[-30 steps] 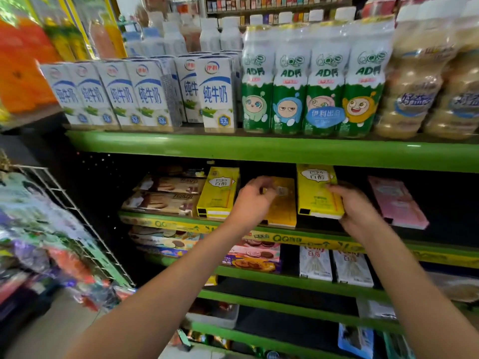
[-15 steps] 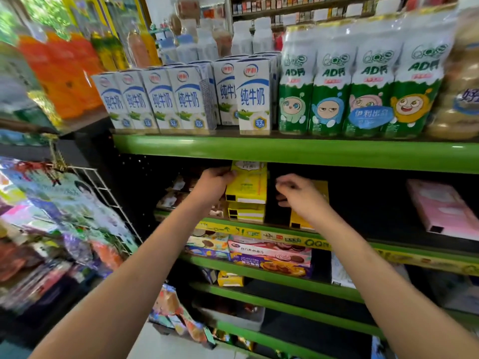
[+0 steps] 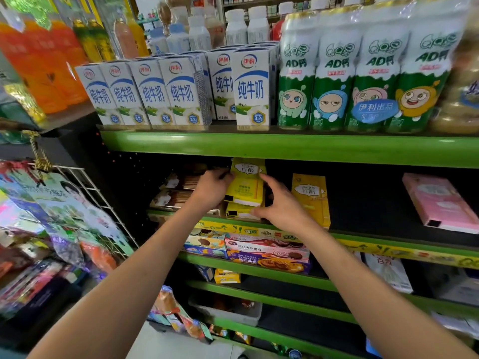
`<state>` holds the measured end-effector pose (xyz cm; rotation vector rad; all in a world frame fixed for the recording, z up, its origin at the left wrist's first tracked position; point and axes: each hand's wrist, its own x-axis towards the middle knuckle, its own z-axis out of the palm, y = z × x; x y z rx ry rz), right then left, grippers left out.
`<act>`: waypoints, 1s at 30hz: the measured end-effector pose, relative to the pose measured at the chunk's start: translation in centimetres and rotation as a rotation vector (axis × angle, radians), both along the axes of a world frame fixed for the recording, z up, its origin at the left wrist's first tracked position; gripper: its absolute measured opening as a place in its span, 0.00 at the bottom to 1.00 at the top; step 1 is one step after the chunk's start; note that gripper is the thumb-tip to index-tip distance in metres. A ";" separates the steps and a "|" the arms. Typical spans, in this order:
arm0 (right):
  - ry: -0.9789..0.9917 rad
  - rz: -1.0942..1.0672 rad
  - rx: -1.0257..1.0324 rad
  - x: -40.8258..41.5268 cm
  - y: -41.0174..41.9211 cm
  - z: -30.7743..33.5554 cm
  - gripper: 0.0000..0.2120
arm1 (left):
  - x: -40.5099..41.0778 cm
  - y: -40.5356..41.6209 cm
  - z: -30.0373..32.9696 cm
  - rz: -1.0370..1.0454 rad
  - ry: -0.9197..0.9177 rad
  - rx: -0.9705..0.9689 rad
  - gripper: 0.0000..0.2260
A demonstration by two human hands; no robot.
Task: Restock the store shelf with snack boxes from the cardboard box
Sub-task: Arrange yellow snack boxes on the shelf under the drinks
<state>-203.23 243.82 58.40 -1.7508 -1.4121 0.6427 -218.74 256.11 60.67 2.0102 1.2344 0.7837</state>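
**Entry: both hands closing on the yellow stack, second shelf**

I logged the left hand [image 3: 212, 187] with fingers curled against the left edge of the top yellow snack box [image 3: 246, 185]; the right hand [image 3: 280, 206] had its fingers spread and bent around the right side of the same stack, thumb low near the lower yellow box [image 3: 239, 212]. Half a second before, the hands were apart, the right one over the neighbouring yellow box [image 3: 311, 198]; they had since converged on the stack. My reading: the boxes were being squared up, so placement of this lot was nearly done. The source cardboard box was out of frame.

The stack sat on the green shelf [image 3: 363, 238], below the milk cartons [image 3: 160, 92]. Right of the stack lay the single yellow box, then, well apart, a pink box [image 3: 440, 203]. Left of it were brown biscuit packs [image 3: 176, 195]; further left a wire rack [image 3: 103, 211] of hanging packets.
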 end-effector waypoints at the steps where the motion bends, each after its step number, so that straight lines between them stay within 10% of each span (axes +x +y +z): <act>1: -0.015 -0.009 0.010 0.0 0.0 -0.1 0.43 | 0.1 -0.1 -0.1 -0.023 0.027 0.003 0.15; 17: -0.222 -0.129 0.174 -1.7 -0.1 -1.5 0.36 | -1.7 -2.3 0.5 -0.289 0.164 -0.085 0.24; 30: -0.019 -0.037 0.025 0.6 -0.2 0.1 0.29 | -3.2 -3.2 -1.2 -0.245 0.295 0.245 0.29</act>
